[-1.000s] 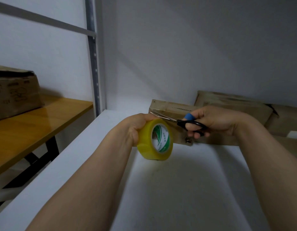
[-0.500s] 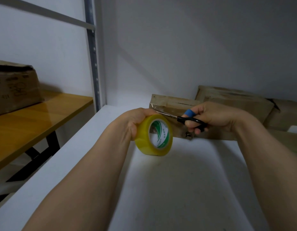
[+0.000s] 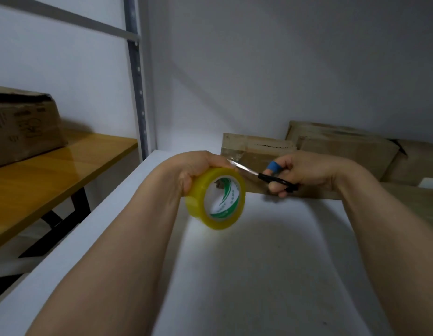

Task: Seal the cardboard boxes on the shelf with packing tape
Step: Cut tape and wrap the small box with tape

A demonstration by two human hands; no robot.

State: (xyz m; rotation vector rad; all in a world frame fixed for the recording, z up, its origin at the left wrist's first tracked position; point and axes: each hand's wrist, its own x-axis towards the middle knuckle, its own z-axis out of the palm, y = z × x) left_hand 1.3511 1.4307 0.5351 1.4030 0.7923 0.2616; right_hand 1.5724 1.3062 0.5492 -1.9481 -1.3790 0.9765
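Barely moved, the scissors (image 3: 267, 177) gripped in the right hand (image 3: 305, 169) keep their blades at the tape roll's (image 3: 198, 206) 12 o'clock; left hand (image 3: 201, 163) clutches the roll; cut seemingly unfinished.

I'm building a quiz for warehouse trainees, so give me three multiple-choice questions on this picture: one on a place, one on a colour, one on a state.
1. Where does the printed box sit? A) wooden table B) floor C) chair
2. What colour is the tape roll? A) red B) yellow C) black
3. What is the right hand doing? A) hanging empty B) pressing a box C) gripping scissors
Answers: A, it rests on the tabletop; B, its rim is yellow; C, fingers curl round the black handles.
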